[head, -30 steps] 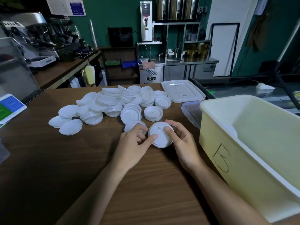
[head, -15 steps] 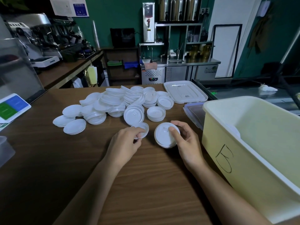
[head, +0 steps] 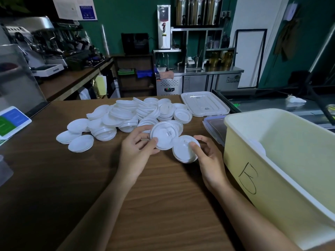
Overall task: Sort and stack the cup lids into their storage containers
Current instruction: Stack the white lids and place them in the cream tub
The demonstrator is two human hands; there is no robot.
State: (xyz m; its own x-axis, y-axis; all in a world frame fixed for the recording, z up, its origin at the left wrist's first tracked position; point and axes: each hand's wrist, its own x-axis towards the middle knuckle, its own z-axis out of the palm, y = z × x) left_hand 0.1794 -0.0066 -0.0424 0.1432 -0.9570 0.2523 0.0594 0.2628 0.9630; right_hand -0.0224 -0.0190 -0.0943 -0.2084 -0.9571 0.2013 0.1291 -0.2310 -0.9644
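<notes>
Between curled left fingers (head: pixel 141 128), one lid (head: pixel 164 135); within curled right fingers (head: pixel 204 139), seemingly a stack (head: pixel 181 152).

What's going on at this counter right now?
A person is sorting white cup lids. The left hand holds a single lid tilted up off the wooden counter, while the right hand grips a short stack of lids beside it. A loose pile of lids lies behind, and the yellow bin stands open at the right.
</notes>
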